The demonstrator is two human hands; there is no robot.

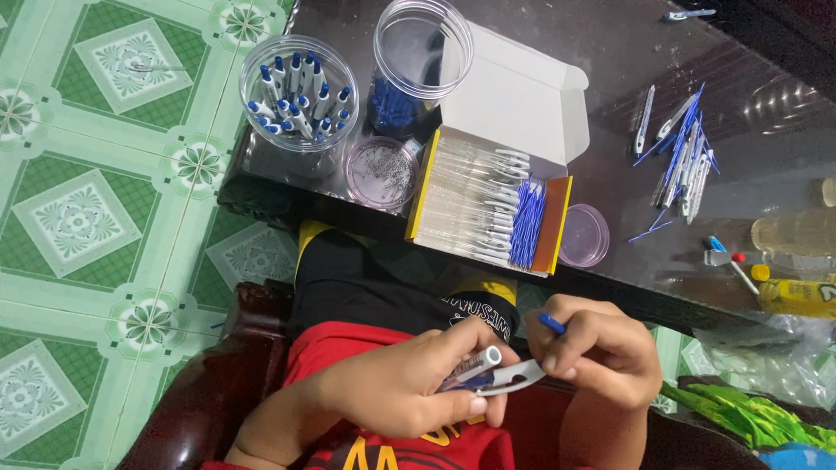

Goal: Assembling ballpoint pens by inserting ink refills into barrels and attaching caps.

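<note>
A: Hands are low in the frame, over the lap. Left hand point(409, 387) is curled tight round a clear plastic pen barrel point(481, 364) w/ a white clip. Right hand point(601, 352) pinches a thin blue refill point(550, 324), fingers closed.

B: And the table point(610, 52)?

A: Dark glossy top. Open cardboard box point(488, 204) w/ clear barrels + blue refills in rows, round clear jar point(299, 91) of finished pens w/ blue tips, loose parts pile point(684, 152) on the far side.

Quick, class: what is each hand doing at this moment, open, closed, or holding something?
Left hand: closed, fingers holding a clear pen barrel.
Right hand: closed, fingers holding a blue refill and touching the white pen clip.
</note>
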